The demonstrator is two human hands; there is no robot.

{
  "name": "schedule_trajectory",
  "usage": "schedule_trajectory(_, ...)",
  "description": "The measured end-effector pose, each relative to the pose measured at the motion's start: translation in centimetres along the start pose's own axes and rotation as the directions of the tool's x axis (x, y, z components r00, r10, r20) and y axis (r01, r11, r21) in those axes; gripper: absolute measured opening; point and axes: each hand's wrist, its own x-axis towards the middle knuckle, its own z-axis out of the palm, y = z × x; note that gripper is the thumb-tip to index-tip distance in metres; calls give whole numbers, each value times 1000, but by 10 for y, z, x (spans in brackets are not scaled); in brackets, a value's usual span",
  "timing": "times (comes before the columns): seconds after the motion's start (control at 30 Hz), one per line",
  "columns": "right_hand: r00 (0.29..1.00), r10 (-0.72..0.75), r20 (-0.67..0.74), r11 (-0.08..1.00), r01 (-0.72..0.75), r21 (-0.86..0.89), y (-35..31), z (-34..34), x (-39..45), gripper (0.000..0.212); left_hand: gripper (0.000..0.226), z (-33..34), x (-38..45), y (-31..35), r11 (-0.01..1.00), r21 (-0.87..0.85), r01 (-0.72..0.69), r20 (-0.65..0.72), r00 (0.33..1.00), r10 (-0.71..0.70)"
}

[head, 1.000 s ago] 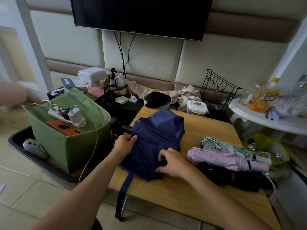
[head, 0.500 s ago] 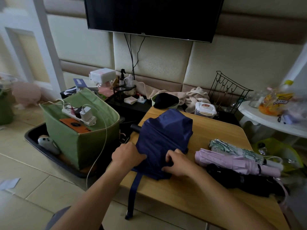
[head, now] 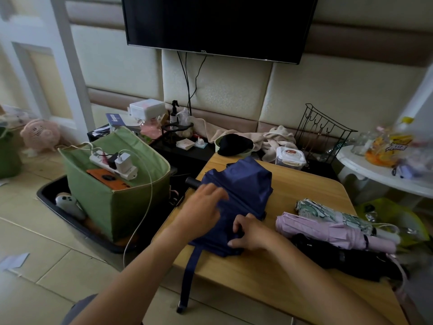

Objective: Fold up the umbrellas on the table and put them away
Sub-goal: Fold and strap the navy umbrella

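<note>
A collapsed navy blue umbrella [head: 243, 186] lies loose and unrolled on the wooden table [head: 311, 191], its black handle [head: 192, 182] poking over the left edge and its strap [head: 191, 273] hanging off the front. My left hand [head: 202, 207], fingers spread and blurred, rests on the fabric's left side. My right hand [head: 249, 233] pinches the gathered fabric near the strap's base. To the right lie three folded umbrellas: a green-patterned one [head: 328, 213], a pink one [head: 332, 233] and a black one [head: 346, 259].
A green fabric bin [head: 112, 207] holding a power strip stands in a black tray on the floor to the left. A dark low stand with bottles, a towel, a lidded container [head: 290, 157] and a wire rack [head: 323, 130] sit behind the table. A white round table [head: 379, 179] is at the right.
My left hand has lifted off the umbrella's handle end and slid right across the blue fabric, fingers now spread. My right hand keeps its hold. The camera has shifted left.
</note>
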Motion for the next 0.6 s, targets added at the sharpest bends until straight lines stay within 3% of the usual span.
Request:
schedule_trajectory(0.03, 1000, 4, 6, 1000, -4, -9, -1, -1, 1, 43, 48, 10, -1, 0, 997, 53, -51, 87, 995, 47)
schedule_trajectory(0.1, 1000, 2, 14, 1000, -2, -19, -1, -7, 2, 44, 69, 30, -6, -7, 981, 188, -48, 280, 960, -6)
schedule_trajectory(0.23, 1000, -1, 8, 991, 0, 131, 8, -28, 11, 19, 75, 57, -9, -24, 963, 263, -66, 451, 890, -62)
schedule_trajectory(0.3, 980, 45, -193, 956, 14, 294, 13, -36, 20, 11, 75, 62, -8, -28, 970, 236, -56, 465, 883, -62)
schedule_trajectory(0.4, 764, 250, -595, 925, -6, 381, 20, -50, 33, 5, 75, 67, -8, -32, 979, 198, -43, 451, 891, -52)
schedule_trajectory(0.43, 711, 319, -626, 906, -35, 421, 21, -55, 36, 18, 75, 68, -8, -33, 982, 184, -42, 451, 891, -46)
schedule_trajectory(0.47, 710, 372, -597, 876, -55, 480, 24, -59, 40, 37, 75, 69, -8, -33, 984, 173, -40, 453, 890, -44)
schedule_trajectory(0.53, 791, 440, -425, 725, -33, 688, 23, -68, 43, 75, 76, 70, -8, -34, 990, 139, -32, 444, 895, -33)
schedule_trajectory(0.6, 854, 439, -278, 515, 14, 857, 17, -72, 41, 93, 78, 71, -6, -36, 993, 118, -10, 439, 898, -43)
